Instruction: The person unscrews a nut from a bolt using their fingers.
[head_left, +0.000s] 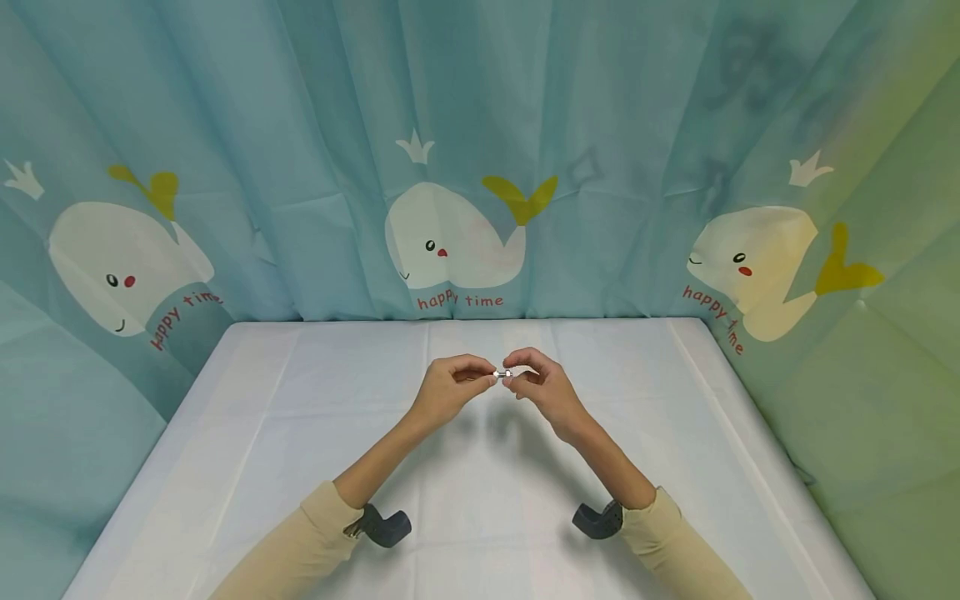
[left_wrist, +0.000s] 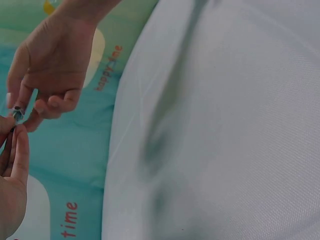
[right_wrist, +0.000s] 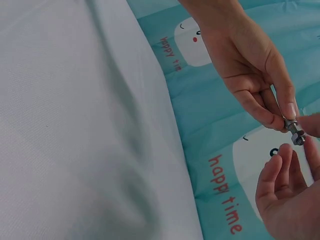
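Head view begins at the left with a blue-green fabric curtain (head_left: 315,250) bearing a printed white whale (head_left: 142,250) with a yellow tail. Next, above a table covered in smooth white cloth (head_left: 491,517), comes a cream rolled-up sleeve (head_left: 285,546) with a black curved plastic mount (head_left: 386,529) at its cuff. Beyond that, the left hand (head_left: 447,389) pinches one end of a small silver metal bolt (head_left: 502,374) firmly between thumb and fingertips. The bolt sits between the two hands, raised off the table, with a six-sided piece near its right end. About that end the right hand (head_left: 551,392) bends its thumb and forefinger, slightly parted; whether they press on it, I cannot tell. In the right wrist view, its remaining fingers are bent beside the bolt. Farther right are a matching black mount (head_left: 597,521), another cream sleeve (head_left: 682,546) and a second yellow-tailed whale (head_left: 757,250) on the curtain's right part.
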